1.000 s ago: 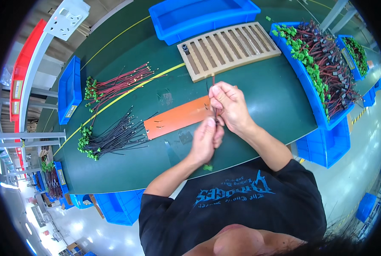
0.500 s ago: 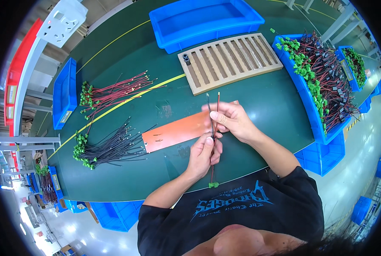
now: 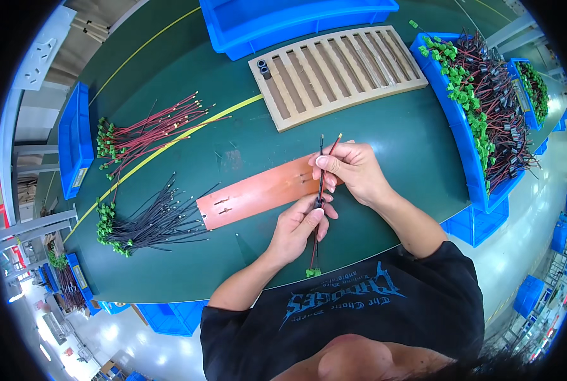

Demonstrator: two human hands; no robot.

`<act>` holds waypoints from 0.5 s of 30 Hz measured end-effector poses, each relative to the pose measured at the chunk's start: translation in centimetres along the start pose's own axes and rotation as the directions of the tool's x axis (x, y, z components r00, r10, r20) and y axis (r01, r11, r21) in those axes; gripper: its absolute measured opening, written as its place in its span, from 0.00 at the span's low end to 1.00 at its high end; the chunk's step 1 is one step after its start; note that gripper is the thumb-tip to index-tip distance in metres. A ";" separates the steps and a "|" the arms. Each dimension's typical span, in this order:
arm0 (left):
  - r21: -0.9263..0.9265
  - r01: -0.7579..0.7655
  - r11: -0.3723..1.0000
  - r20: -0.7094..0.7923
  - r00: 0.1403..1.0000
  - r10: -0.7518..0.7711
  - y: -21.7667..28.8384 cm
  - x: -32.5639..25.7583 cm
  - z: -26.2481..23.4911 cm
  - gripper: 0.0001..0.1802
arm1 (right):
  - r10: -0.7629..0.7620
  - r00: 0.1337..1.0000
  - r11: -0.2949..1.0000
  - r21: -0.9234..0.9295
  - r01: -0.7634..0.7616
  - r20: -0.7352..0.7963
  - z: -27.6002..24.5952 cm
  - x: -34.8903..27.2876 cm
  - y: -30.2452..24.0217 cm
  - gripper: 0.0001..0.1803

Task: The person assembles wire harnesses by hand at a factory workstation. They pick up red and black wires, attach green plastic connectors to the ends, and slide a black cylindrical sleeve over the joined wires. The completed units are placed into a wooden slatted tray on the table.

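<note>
Wires [image 3: 322,182], one red and one black, are being held above the table [image 3: 416,165], near its edge, a green connector [image 3: 313,272] hanging at their lower end. Watching remotely, I am seeing the left hand [image 3: 298,227] pinching them midway and the right hand [image 3: 353,170] pinching them below their upper tips. An orange strip [image 3: 251,195] is lying partly behind the hands. Farther left, black wires [image 3: 153,222] and red wires [image 3: 156,131] are lying in loose bundles. Beyond the strip, a slotted wooden rack [image 3: 353,105] is resting in front of a blue tray [image 3: 296,33].
</note>
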State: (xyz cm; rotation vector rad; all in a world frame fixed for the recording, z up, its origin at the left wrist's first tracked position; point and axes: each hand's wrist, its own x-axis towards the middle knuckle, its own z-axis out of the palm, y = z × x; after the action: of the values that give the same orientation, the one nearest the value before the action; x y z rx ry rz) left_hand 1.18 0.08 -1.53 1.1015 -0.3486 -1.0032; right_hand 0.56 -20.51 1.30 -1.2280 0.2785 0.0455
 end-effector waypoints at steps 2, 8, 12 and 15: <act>0.006 -0.001 1.000 -0.003 1.000 0.001 0.2 -0.1 -0.3 0.18 | -0.042 0.999 0.999 0.010 0.042 -0.013 0.2 0.1 0.0 0.12; -0.073 0.032 0.997 -0.080 0.996 -0.038 0.8 -0.2 0.7 0.18 | -0.156 0.985 0.988 -0.010 0.157 0.074 -0.3 -0.5 0.7 0.14; 0.061 -0.069 0.996 -0.012 0.998 0.070 1.3 -0.2 -0.5 0.24 | -0.465 0.793 0.660 -0.443 0.607 0.394 -0.1 -1.1 1.9 0.18; 0.580 -0.486 0.654 0.084 0.834 0.546 1.1 -0.1 0.1 0.26 | -0.165 0.979 0.904 -0.378 0.200 0.123 -0.6 -4.7 -4.5 0.20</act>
State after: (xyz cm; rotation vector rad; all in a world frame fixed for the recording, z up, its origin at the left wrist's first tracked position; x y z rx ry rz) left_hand 1.62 0.24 -0.47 1.4809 -0.8839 -0.3078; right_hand -3.26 -22.03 6.33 -1.6401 0.0744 -0.0084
